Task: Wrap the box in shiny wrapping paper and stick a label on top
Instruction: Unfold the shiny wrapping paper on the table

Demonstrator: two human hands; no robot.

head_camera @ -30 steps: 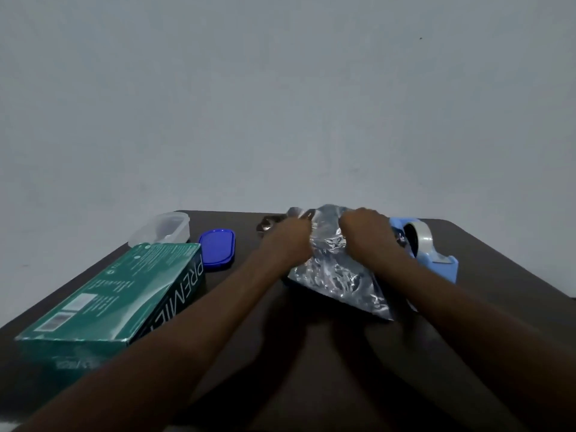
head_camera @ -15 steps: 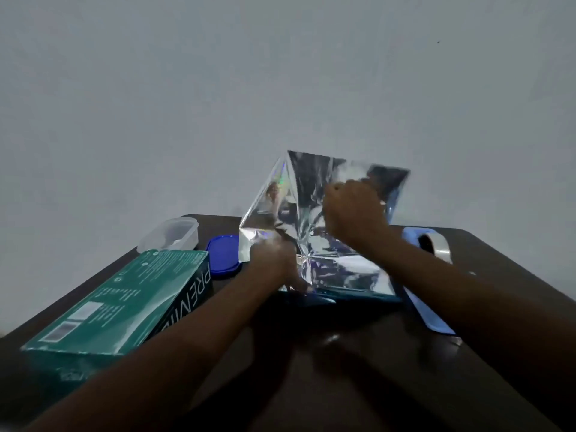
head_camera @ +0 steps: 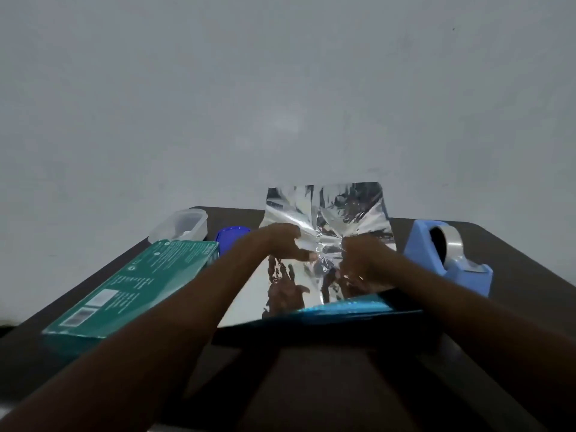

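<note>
You pinch the crinkled silver wrapping paper (head_camera: 324, 241) at its middle fold with your left hand (head_camera: 282, 244) and right hand (head_camera: 363, 260), the green box (head_camera: 134, 285) lying beside it on the table (head_camera: 311, 385).

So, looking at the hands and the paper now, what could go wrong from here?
1. Both hands, the left hand and right hand, pinch the shiny wrapping paper near its creased middle; pulling apart could tear or wrinkle it more.
2. The tape dispenser stands close beside the sheet, so spreading the paper may knock it.
3. The green box lies off the paper, still unwrapped.
</note>
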